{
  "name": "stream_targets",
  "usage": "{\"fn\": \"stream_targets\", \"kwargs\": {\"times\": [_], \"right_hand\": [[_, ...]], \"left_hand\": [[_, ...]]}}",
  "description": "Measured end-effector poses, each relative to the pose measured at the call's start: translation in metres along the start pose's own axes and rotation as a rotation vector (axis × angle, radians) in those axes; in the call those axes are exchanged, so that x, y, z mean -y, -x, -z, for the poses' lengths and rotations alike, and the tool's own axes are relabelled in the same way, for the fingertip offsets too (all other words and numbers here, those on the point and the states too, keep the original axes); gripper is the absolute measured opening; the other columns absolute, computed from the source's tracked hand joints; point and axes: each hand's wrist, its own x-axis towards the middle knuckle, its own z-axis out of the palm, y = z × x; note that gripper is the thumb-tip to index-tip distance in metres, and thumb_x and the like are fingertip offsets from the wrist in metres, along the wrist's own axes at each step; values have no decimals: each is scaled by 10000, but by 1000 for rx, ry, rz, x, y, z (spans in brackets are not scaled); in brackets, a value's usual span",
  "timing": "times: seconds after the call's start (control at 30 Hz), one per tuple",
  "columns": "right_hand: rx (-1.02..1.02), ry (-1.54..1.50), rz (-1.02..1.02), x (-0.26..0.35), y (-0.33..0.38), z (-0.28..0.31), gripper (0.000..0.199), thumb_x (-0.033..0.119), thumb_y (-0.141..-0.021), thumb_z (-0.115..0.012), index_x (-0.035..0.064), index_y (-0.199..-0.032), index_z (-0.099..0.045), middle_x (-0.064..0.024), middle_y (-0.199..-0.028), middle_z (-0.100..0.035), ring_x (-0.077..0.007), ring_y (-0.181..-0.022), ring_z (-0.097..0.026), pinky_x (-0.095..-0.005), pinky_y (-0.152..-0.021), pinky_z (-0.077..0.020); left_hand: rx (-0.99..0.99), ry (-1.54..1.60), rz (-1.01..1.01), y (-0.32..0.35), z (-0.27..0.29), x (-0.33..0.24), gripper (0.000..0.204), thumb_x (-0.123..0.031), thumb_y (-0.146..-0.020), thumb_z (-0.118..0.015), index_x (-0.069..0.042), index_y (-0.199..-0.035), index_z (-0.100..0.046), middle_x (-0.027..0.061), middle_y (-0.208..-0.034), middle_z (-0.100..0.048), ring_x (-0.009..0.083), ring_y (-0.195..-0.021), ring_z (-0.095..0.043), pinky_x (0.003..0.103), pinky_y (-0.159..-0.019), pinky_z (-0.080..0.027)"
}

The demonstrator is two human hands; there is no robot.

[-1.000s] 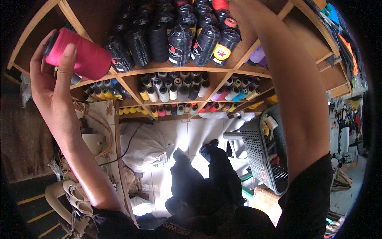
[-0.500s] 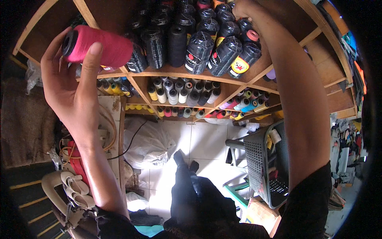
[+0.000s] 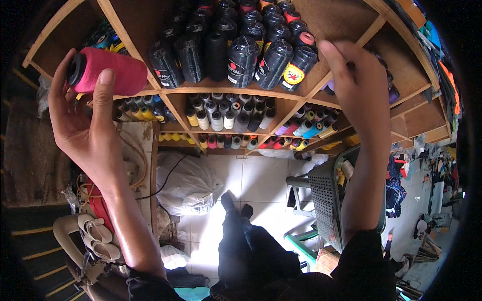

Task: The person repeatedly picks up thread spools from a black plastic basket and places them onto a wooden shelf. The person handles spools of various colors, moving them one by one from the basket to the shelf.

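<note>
My left hand [image 3: 85, 125] is closed around a large cone of bright pink thread [image 3: 113, 72] with a black end, held at the left in front of the shelf. My right hand [image 3: 354, 75] is raised at the upper right, just beside the rows of thread. Its forefinger is stretched out and the other fingers are bent, with nothing visible in them. Nearest to it is a pink-topped spool [image 3: 305, 39] behind a wrapped black thread cone [image 3: 298, 67] with a yellow label. Several more wrapped black cones [image 3: 242, 62] stand upright on the top shelf.
The wooden shelf unit [image 3: 211, 92] has lower compartments with small thread spools [image 3: 216, 120] in many colours. A dark plastic basket [image 3: 326, 200] stands at the right. On the floor lies a white plastic bag [image 3: 186, 185]. Beige shoes [image 3: 95, 231] are at the lower left.
My right hand has drawn back from the rear of the top shelf, moving down to the right of the black cones. The left hand with the pink cone has shifted slightly left and down.
</note>
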Motion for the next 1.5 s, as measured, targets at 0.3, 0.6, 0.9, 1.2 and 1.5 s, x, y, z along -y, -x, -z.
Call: {"fn": "stream_targets", "kwargs": {"times": [0.3, 0.6, 0.9, 1.2, 1.5], "right_hand": [[163, -351, -140, 37, 16, -14, 368, 288, -1069, -563, -25, -990, -740, -48, -742, -646, -90, -753, -602, -266, -738, -477], [333, -92, -15, 36, -138, -86, 233, 50, -889, -578, -14, -1013, -764, -251, -1048, -745, -339, -947, -730, -426, -872, -577], [714, 139, 472, 31, -212, -195, 387, 148, -763, -730, 56, -1137, -756, -213, -1127, -740, -345, -1039, -708, -420, -905, -556], [825, 185, 355, 35, -202, -188, 413, 177, -786, -720, 12, -1165, -727, -238, -1182, -717, -354, -1130, -680, -430, -960, -537], [591, 70, 161, 21, -193, -173, 445, 173, -821, -680, -73, -1192, -678, -314, -1214, -680, -399, -1182, -657, -443, -984, -529]], "left_hand": [[37, 3, 14, 3, 7, -8, 507, -97, -949, -748, -11, -1415, -568, 134, -1344, -637, 199, -1179, -643, 332, -1004, -547], [284, -30, -179, -32, -25, 0, 457, -31, -921, -762, -21, -1354, -617, 105, -1233, -697, 135, -1099, -667, 272, -953, -533], [180, -82, -246, -41, -88, -9, 453, 132, -877, -646, 7, -1304, -556, 120, -1182, -646, 186, -1073, -651, 300, -900, -542], [237, -75, -325, -85, -105, 41, 489, 110, -879, -628, 69, -1352, -514, 212, -1258, -647, 271, -1182, -635, 333, -978, -516], [337, -55, -177, -98, -126, 52, 430, 77, -849, -641, 57, -1273, -577, 205, -1194, -683, 276, -1146, -653, 360, -973, -517]]}}
